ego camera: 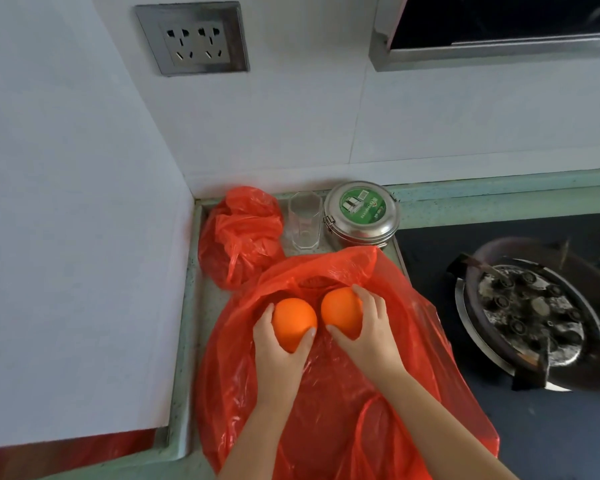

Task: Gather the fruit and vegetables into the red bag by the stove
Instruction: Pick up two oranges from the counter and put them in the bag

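Lying spread over the green counter (187, 341) just left of the stove (527, 317), the red bag (326, 393) gaped open at its far end. Above that mouth the left hand (278, 355) curled its fingers around one orange (293, 322), and the right hand (369, 332) clasped a second orange (340, 311) beside it. Behind stood a knotted red bag (239, 237), a clear glass (303, 221) and a steel tin (361, 214).
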Tool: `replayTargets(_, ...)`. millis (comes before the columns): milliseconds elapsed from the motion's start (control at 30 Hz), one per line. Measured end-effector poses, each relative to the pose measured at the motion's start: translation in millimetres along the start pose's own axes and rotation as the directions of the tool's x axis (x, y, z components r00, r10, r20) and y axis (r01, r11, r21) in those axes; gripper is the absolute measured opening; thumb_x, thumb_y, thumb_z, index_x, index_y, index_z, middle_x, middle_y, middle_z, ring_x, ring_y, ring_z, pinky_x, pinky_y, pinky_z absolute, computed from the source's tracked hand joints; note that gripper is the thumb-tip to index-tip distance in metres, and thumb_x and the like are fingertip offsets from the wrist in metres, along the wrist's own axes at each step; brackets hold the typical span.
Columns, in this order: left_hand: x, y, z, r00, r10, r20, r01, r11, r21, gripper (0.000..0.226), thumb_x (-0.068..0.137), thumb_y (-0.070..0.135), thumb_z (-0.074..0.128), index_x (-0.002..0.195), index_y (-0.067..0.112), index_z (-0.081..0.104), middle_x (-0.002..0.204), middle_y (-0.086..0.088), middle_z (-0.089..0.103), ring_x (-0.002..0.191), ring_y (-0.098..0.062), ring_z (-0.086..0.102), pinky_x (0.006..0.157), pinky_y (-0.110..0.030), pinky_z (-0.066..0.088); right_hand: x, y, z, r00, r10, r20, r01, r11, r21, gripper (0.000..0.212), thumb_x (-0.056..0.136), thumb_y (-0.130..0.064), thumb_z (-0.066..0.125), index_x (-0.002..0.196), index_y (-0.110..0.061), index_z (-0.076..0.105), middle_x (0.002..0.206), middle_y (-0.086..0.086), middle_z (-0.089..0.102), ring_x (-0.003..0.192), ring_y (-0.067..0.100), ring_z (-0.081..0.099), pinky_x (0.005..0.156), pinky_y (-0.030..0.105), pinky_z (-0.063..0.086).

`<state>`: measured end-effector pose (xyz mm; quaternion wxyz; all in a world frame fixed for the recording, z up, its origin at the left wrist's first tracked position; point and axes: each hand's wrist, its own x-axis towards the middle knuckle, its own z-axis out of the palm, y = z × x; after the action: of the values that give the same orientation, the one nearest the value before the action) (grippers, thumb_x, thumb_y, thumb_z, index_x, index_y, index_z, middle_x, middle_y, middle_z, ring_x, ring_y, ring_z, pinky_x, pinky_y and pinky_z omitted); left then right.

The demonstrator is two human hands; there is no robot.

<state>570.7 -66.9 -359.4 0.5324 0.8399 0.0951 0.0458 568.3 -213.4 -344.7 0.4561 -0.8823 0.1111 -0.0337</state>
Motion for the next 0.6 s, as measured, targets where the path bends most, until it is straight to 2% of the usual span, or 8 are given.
replayTargets(200,-2.0,0.6,0.4,0.999,0.046,-0.022,-0.045,0.998,0.050,0.084,0.069,0.033,0.078,0.135,0.005,0.035,0.133,-0.008,0.040,0.122,-0.011,0.033,0.104,-0.030,0.027,-2.5,-2.8,0.0,1.000,0.016,0.016,-0.014,0.996,-0.091,0.086,0.072,-0.035,0.074,0.140,-0.021,0.024,0.141,0.007,0.029,0.131,0.022,0.027,0.102,0.036,0.035)
replayTargets(333,-10.7,6.0,-11.8,0.990,0.142,-0.025,-0.137,0.982,0.130,0.087,0.068,0.048,0.067,0.134,0.001,0.036,0.134,-0.018,0.043,0.126,-0.026,0.037,0.105,-0.039,0.030,-14.5,-9.4,-8.8,1.000,-0.011,0.000,0.011,0.988,-0.153,0.083,0.075,-0.035,0.071,0.141,-0.020,0.023,0.145,0.008,0.026,0.132,0.024,0.024,0.098,0.036,0.036)
replayTargets(433,-22.6,10.9,-22.6,0.971,0.238,-0.016,-0.229,0.949,0.216,0.080,0.073,0.053,0.055,0.131,0.000,0.037,0.131,-0.023,0.046,0.124,-0.034,0.040,0.102,-0.036,0.031,-30.8,-15.6,-20.2,0.998,-0.052,-0.021,0.047,0.982,-0.184,0.078,0.077,-0.035,0.068,0.140,-0.019,0.025,0.144,0.008,0.028,0.131,0.024,0.026,0.097,0.035,0.037)
replayTargets(533,-41.0,19.6,-31.0,0.936,0.352,0.019,-0.345,0.905,0.248,0.068,0.078,0.046,0.053,0.130,0.006,0.035,0.130,-0.025,0.047,0.123,-0.035,0.042,0.102,-0.033,0.032,-53.8,-22.7,-36.0,0.995,-0.092,-0.038,0.083,0.976,-0.200,0.070,0.081,-0.034,0.064,0.139,-0.017,0.028,0.142,0.007,0.031,0.131,0.022,0.028,0.100,0.034,0.033)
replayTargets(600,-55.7,29.4,-33.6,0.903,0.426,0.050,-0.424,0.871,0.248,0.061,0.080,0.041,0.052,0.130,0.010,0.036,0.129,-0.025,0.048,0.121,-0.035,0.044,0.101,-0.036,0.036,-71.0,-27.7,-50.1,0.991,-0.121,-0.060,0.106,0.971,-0.213,0.065,0.083,-0.033,0.062,0.138,-0.016,0.032,0.141,0.006,0.034,0.130,0.021,0.029,0.101,0.032,0.031)
